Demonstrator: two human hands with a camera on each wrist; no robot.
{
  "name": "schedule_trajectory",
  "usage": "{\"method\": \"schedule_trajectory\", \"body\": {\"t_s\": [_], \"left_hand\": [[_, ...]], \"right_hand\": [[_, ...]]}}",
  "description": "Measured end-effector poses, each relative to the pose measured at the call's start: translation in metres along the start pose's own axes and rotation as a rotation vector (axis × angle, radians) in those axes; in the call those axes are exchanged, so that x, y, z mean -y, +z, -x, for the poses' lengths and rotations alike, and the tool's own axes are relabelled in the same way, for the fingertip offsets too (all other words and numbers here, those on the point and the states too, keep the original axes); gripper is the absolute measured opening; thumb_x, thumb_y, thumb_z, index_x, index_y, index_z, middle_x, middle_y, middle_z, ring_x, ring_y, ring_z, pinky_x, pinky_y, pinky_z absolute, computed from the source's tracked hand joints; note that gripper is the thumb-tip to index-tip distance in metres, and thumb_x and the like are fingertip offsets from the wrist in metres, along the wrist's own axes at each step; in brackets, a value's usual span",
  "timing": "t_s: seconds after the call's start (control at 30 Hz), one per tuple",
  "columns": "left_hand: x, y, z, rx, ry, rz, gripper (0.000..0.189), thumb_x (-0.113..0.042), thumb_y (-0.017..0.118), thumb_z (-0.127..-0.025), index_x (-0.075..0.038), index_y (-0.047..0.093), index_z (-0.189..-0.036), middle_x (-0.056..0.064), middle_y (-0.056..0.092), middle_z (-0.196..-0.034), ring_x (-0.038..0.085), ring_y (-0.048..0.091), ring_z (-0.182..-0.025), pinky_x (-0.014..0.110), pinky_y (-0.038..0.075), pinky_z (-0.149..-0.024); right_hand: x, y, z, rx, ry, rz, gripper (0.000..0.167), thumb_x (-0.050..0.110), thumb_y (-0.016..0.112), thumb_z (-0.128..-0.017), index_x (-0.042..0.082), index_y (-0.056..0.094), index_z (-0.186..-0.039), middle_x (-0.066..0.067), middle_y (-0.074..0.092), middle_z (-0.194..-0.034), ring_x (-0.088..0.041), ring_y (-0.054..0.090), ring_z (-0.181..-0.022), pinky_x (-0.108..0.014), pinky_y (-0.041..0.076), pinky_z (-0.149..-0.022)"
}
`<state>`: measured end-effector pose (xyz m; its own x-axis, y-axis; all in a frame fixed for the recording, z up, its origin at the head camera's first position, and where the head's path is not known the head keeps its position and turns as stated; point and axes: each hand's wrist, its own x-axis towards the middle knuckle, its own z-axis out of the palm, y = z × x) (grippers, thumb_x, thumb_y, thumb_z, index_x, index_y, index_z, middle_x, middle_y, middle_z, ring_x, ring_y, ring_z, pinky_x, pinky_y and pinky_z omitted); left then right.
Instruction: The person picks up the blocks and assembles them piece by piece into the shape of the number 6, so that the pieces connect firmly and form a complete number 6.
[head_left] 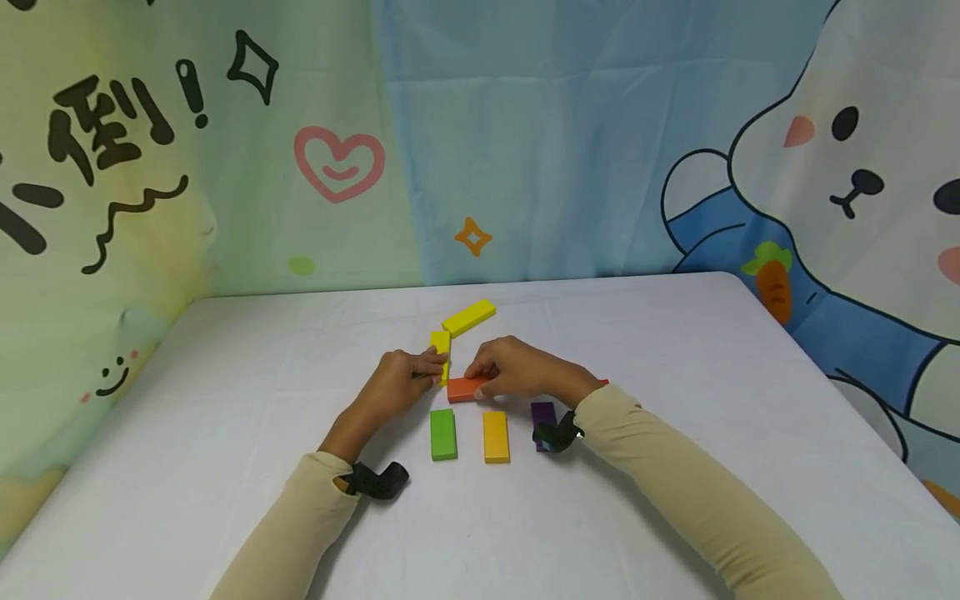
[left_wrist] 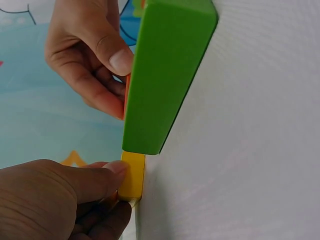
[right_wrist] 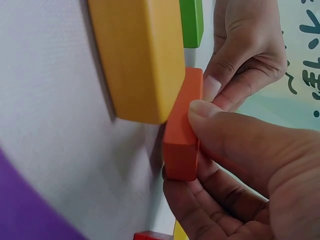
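My right hand [head_left: 517, 367] pinches an orange block [head_left: 462, 389] between thumb and fingers, its long side running left to right. At the orange block's left end, my left hand [head_left: 405, 383] holds a yellow block [head_left: 444, 343] that lies lengthwise away from me. Up close in the left wrist view, the left thumb and a finger grip the end of that yellow block [left_wrist: 132, 177]. The right wrist view has the right thumb on the upper face of the orange block [right_wrist: 182, 130], with fingers beneath its near end.
Beyond the hands lies a second yellow block [head_left: 469, 317], set at a slant. Nearer me, a green block [head_left: 443, 434], an amber block [head_left: 496, 437] and a purple block [head_left: 543, 414] form a spaced row. A red block [head_left: 603, 382] peeks from behind the right wrist.
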<state>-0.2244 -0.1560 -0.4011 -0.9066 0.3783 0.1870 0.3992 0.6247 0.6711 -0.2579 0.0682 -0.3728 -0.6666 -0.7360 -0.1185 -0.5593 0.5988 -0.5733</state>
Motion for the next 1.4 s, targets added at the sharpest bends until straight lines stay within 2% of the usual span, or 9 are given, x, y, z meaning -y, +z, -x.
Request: {"method": "schedule_trajectory", "body": {"t_s": [0.57,0.87,1.4], "left_hand": [[-0.0011,-0.0004,0.0009,0.002,0.004,-0.004,0.026,0.002,0.068,-0.089,0.004,0.069,-0.115,0.009,0.064,-0.123,0.024,0.049,-0.128,0.038,0.039,-0.105],[0.0012,-0.0001,0.0003,0.004,0.018,-0.009,0.025,0.002,0.068,-0.089,0.005,0.069,-0.113,0.008,0.065,-0.122,0.025,0.049,-0.128,0.041,0.039,-0.105],[-0.0013,0.0005,0.0007,0.006,-0.004,0.0,0.023,0.004,0.067,-0.089,0.005,0.069,-0.112,0.007,0.064,-0.123,0.024,0.049,-0.128,0.04,0.04,-0.105]], "right_hand": [[0.0057,0.0024,-0.0018,0.008,0.067,0.003,0.032,0.013,0.076,-0.085,0.006,0.071,-0.116,0.003,0.063,-0.1,-0.012,0.056,-0.09,-0.026,0.049,-0.085],[0.0052,0.0026,-0.0024,0.007,0.072,0.013,0.031,0.013,0.076,-0.086,0.006,0.071,-0.116,0.004,0.062,-0.1,-0.012,0.056,-0.09,-0.026,0.049,-0.085],[0.0065,0.0023,-0.0001,0.01,0.076,0.003,0.031,0.013,0.077,-0.085,0.006,0.071,-0.115,0.003,0.062,-0.1,-0.012,0.056,-0.091,-0.025,0.049,-0.085]]}}
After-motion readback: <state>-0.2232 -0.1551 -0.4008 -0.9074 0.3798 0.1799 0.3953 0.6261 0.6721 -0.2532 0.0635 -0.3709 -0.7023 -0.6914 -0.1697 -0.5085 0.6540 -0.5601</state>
